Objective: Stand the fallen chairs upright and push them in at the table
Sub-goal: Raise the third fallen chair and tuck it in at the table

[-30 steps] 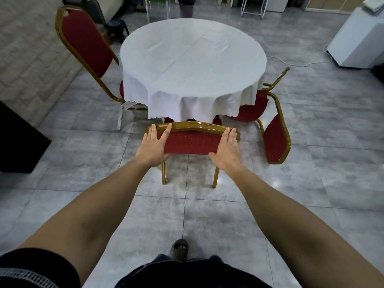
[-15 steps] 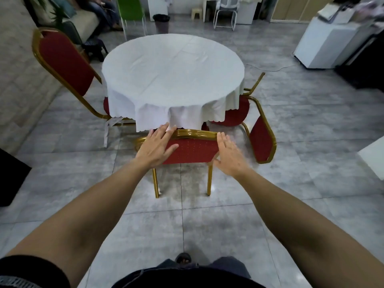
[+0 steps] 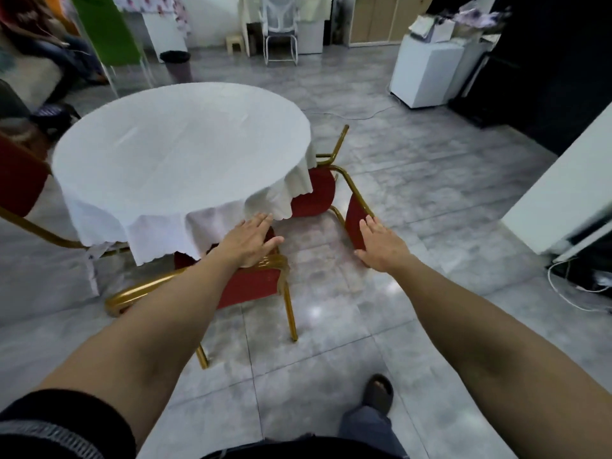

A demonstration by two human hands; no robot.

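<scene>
The left hand (image 3: 246,241) lies flat, fingers spread, on the upright chair (image 3: 251,284) tucked under the tabletop (image 3: 178,150). The right hand (image 3: 381,243), open and empty, hovers before the fallen chair (image 3: 356,217) lying just beyond it.

Grey tiled floor (image 3: 414,200), white cabinet (image 3: 425,72), black bin (image 3: 177,62), white cable (image 3: 569,296), small stool (image 3: 235,44)
</scene>
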